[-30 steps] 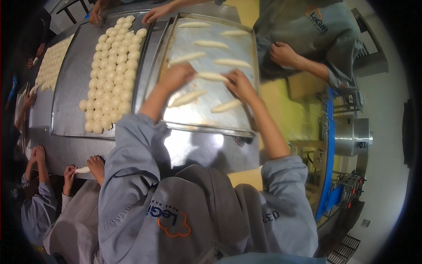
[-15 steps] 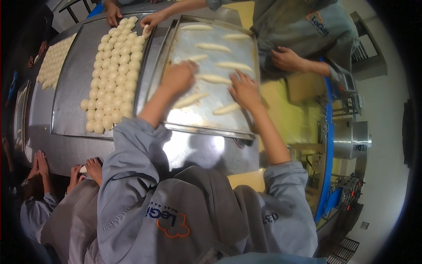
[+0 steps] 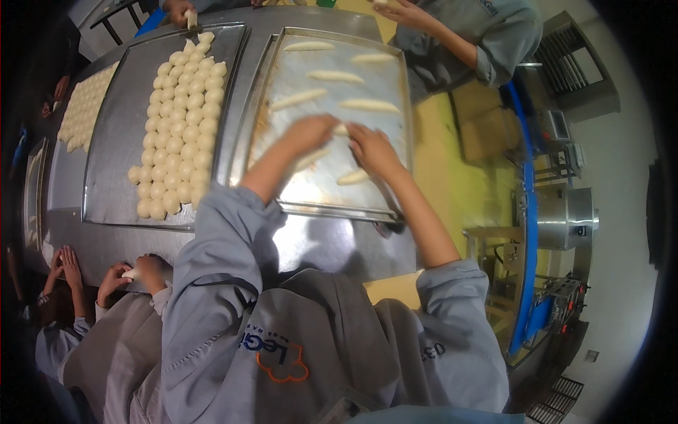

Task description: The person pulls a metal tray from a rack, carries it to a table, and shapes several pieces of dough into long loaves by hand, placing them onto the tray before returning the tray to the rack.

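Head view, only one camera.

Person's left hand point(image 3: 311, 134) sat at frame centre over the baking tray point(image 3: 395, 85), fingers curled down onto an elongated dough piece point(image 3: 342, 130); grip itself hidden, so cannot tell whether clamped or just pressing. Right hand point(image 3: 373, 150) was just beside it, fingers together and flat, touching the same dough piece at its right end. Both forearms bare, grey sleeves pushed up.

Tray lay on the steel tabletop point(image 3: 332, 244), centre-upper frame. It carried several more shaped dough sticks: two rows toward the top point(image 3: 333, 75), one point(image 3: 353, 177) just below the right hand, another point(image 3: 311, 160) partly under the left wrist.

Left of that, a second tray point(image 3: 113, 141) held tightly packed round dough balls point(image 3: 185, 120) in rows. A third batch of balls point(image 3: 83, 107) sat at far upper left.

Other people: a hand point(image 3: 178, 10) at top edge by the ball tray, a grey-sleeved arm point(image 3: 452, 39) upper right, several hands point(image 3: 127, 272) lower left at the tabletop edge.

Right side: yellow floor point(image 3: 452, 162), steel machine point(image 3: 565, 219).
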Demonstrator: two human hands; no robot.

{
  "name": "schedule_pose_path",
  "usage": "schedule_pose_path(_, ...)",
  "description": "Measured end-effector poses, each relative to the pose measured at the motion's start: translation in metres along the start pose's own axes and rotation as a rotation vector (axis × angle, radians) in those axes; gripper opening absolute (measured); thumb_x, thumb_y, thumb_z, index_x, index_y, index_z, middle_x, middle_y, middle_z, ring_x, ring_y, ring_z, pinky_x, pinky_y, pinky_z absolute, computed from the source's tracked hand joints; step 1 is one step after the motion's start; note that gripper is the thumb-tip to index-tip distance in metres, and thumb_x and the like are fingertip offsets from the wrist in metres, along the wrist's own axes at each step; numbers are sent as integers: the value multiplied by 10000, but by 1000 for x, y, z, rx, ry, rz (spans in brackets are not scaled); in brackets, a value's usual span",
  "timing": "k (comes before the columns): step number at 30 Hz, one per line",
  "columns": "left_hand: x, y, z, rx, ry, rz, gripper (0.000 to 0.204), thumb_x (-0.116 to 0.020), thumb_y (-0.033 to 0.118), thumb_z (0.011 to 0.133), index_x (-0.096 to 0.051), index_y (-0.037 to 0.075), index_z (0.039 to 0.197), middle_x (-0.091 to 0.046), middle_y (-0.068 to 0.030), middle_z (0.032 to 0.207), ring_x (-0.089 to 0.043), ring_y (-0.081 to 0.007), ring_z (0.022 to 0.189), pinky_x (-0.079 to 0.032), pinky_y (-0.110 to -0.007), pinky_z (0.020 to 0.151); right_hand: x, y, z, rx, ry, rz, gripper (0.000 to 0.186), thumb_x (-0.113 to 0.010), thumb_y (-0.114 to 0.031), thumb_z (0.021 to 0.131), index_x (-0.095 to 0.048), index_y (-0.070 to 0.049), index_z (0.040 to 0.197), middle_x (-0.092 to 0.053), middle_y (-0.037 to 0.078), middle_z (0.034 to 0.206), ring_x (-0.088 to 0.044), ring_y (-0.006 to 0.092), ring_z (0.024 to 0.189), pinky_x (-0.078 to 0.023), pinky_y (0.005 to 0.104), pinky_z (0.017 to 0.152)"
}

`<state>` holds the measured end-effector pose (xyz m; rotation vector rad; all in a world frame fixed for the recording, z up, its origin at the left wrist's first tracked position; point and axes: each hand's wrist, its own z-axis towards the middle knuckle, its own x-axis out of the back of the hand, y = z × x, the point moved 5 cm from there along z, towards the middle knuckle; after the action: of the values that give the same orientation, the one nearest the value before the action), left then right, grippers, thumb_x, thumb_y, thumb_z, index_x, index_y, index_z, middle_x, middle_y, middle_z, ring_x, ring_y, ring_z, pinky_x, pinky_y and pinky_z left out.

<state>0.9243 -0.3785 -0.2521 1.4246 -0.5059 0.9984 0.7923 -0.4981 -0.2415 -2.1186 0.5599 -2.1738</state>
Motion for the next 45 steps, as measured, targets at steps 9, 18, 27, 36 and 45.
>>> schedule_pose_path(9,-3,-2,-13,-2,-195,67,521,-557,241,973,-460,103,1465,-462,-100,1511,-445,-295,1382,-368,-444,1146,0,-11,-3,1,-44,-115,543,-488,-295,1002,-386,-123,1507,-416,80,1550,-445,246,1386,-219,572,1187)
schedule_pose_path(18,-1,-14,-26,88,-160,68,590,-508,317,1003,-348,112,1532,-372,-114,1571,-362,-279,1441,-252,-470,1214,0,-6,2,-129,-144,-105,576,-519,-326,991,-375,-136,1516,-403,63,1560,-393,226,1429,-176,629,1182)
schedule_pose_path(27,1,-16,-32,183,-208,145,671,-422,435,1025,-231,97,1573,-266,-95,1626,-287,-273,1482,-194,-485,1228,-3,-5,-4,-193,-207,-75,632,-482,-407,1005,-297,-154,1554,-278,51,1629,-289,223,1489,-107,684,1172)
schedule_pose_path(36,73,28,-69,86,158,106,631,-544,281,992,-313,69,1539,-391,-151,1558,-374,-349,1433,-284,-447,1185,42,-35,-87,-154,270,144,551,-539,-297,989,-396,-143,1499,-365,74,1576,-350,247,1452,-136,635,1168)
schedule_pose_path(45,64,131,-188,107,369,-441,330,-599,235,969,-642,65,1248,-682,-156,1191,-644,-316,1114,-493,-399,965,-15,-114,-221,3,341,568,257,-599,-39,880,-654,-60,1131,-663,113,1072,-611,298,1010,-450,397,909)
